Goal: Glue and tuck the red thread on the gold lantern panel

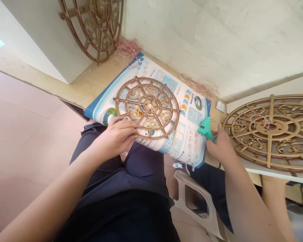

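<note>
Left hand point(117, 136) resting palm down across the lower left rim of a gold wheel point(148, 107), fingers lying flat and loose, touching the metal, neither clenched nor hooked round it. Right hand point(221, 148) clenched round a teal glue gun point(206, 129), fingers closed on its body, with part of the gun hidden behind them.

Wheel lying flat on a printed chart point(192, 114), the chart spanning a wooden ledge point(96, 79) and a lap point(141, 166) in dark trousers. Left hand nearer the wheel and in contact with it; right hand apart from it, just beyond the wheel's right rim at the chart's right edge, with a narrow strip of chart between. Glue gun's long axis running roughly sideways, its nose apparently toward the wheel, though the exact tip is hard to make out.

To the right, a second wheel point(270, 129) lying flat on a white desk point(275, 173). At the top, a third wheel point(91, 25) leaning upright against a pale wall point(192, 40), with tangled red wire point(125, 50) on the ledge. Below, a white chair point(192, 198); to the left, a pink tile floor point(22, 134).
</note>
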A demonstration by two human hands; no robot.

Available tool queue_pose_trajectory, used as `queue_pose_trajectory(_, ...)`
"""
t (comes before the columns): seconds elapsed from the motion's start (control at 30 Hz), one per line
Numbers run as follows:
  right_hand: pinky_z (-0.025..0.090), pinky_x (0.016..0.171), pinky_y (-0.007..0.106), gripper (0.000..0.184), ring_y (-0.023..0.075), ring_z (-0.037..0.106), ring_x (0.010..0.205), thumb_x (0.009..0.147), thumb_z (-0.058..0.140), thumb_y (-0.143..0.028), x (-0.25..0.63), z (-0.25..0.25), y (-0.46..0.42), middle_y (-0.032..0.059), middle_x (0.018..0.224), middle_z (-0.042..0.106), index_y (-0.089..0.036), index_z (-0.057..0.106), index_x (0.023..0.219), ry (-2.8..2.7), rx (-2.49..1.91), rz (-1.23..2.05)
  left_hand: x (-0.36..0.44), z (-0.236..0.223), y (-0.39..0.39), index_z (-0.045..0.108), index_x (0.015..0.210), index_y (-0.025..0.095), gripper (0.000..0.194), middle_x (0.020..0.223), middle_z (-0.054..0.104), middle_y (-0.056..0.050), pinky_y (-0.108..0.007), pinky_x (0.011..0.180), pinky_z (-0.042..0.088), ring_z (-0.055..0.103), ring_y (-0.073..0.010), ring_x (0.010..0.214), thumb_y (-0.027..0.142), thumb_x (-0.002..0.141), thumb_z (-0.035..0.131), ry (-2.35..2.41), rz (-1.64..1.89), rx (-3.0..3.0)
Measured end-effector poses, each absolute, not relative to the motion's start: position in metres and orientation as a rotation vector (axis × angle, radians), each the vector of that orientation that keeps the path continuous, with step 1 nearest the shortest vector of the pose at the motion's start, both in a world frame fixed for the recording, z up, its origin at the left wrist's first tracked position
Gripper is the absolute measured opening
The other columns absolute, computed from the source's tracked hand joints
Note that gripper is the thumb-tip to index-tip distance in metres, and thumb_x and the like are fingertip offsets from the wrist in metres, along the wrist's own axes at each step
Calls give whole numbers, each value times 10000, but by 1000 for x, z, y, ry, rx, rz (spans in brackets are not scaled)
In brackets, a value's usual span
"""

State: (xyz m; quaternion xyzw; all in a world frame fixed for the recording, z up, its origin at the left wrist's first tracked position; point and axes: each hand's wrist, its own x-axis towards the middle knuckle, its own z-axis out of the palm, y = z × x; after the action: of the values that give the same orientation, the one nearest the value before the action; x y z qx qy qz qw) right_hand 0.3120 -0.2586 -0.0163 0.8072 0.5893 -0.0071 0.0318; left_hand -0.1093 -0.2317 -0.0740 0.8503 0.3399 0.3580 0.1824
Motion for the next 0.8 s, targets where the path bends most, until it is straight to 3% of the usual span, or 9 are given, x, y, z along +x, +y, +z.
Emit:
queue_pose_trajectory(0.07, 453, 1105, 597, 804, 466, 562, 1336, 820, 531, -229, 293, -4, -257, 331, 1353, 606, 77, 407, 1553, 1703, 2590, -20, -110, -72, -233, 715, 1037, 182, 154, 1261, 780, -57, -480, 1162, 425, 741, -241, 1187, 114, 1027, 577, 1008, 994, 2456)
queue_pose_trajectory(0.1, 459, 1096, 574, 682, 451, 570, 1320, 852, 519, -241, 280, 3, -257, 318, 1336, 615, 48, 511, 1470, 1685, 2618, -48, -111, -71, -233, 713, 1049, 181, 178, 1281, 772, -59, -487, 1171, 418, 734, -243, 1206, 100, 1027, 556, 1032, 987, 2475)
queue_pose_trajectory(0.17, 537, 910, 467, 356, 352, 694, 1022, 942, 518, -346, 250, 14, -256, 208, 1071, 723, -96, 716, 1101, 1699, 2598, -273, -112, -69, -233, 711, 1061, 178, 187, 1300, 763, -66, -505, 1195, 405, 722, -252, 1240, 107, 1033, 541, 1075, 972, 2490)
queue_pose_trajectory(0.27, 490, 690, 344, 360, 236, 670, 768, 976, 602, -507, 208, 21, -246, 88, 817, 720, -195, 682, 816, 1762, 2463, -643, -113, -66, -231, 700, 1046, 167, 125, 1292, 759, -86, -543, 1208, 400, 717, -274, 1248, 173, 1029, 576, 1114, 954, 2480)
queue_pose_trajectory(0.5, 353, 459, 269, 390, 115, 458, 385, 980, 631, -289, 180, 25, -211, 3, 481, 545, -190, 514, 622, 1586, 2297, -1136, -101, -58, -234, 705, 1023, 148, 145, 1269, 723, -132, -574, 1032, 497, 707, -343, 1206, 288, 996, 680, 1210, 927, 2452)
queue_pose_trajectory(0.67, 346, 403, 258, 247, 135, 490, 378, 869, 617, -146, 202, 31, -215, 7, 481, 553, -188, 538, 639, 1544, 2403, -1131, -91, -60, -235, 723, 970, 126, 171, 1290, 710, -158, -550, 1078, 502, 679, -355, 1249, 297, 976, 718, 1174, 1014, 2442)
queue_pose_trajectory(0.8, 465, 490, 250, 117, 141, 589, 498, 919, 574, -209, 204, 31, -226, 0, 621, 626, -210, 530, 811, 1864, 2602, -1231, -89, -70, -232, 726, 989, 136, 130, 1270, 729, -132, -555, 1173, 456, 694, -325, 1243, 266, 981, 720, 1116, 1051, 2390)
